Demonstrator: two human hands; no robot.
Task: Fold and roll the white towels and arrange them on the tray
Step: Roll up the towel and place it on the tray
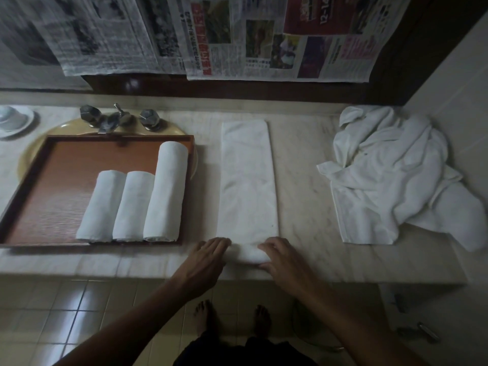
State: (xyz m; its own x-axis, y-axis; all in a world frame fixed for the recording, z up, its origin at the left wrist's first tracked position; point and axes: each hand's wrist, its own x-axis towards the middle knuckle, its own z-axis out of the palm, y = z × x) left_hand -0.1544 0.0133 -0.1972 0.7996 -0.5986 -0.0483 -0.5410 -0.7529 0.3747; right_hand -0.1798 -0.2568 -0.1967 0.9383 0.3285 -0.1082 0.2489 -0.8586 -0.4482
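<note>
A white towel (247, 180) folded into a long strip lies on the marble counter, running away from me. Its near end is curled into a small roll (249, 253). My left hand (204, 262) presses on the roll's left end and my right hand (281, 256) grips its right end. To the left, a brown wooden tray (52, 186) sits over the sink. On the tray lie three rolled white towels (134, 204) side by side, the rightmost one longest.
A heap of unfolded white towels (396, 175) lies at the counter's right end against the wall. Chrome taps (116, 118) stand behind the tray, a white dish (13, 121) at far left. Newspaper sheets (237, 38) hang above. My bare feet stand on the tiled floor below.
</note>
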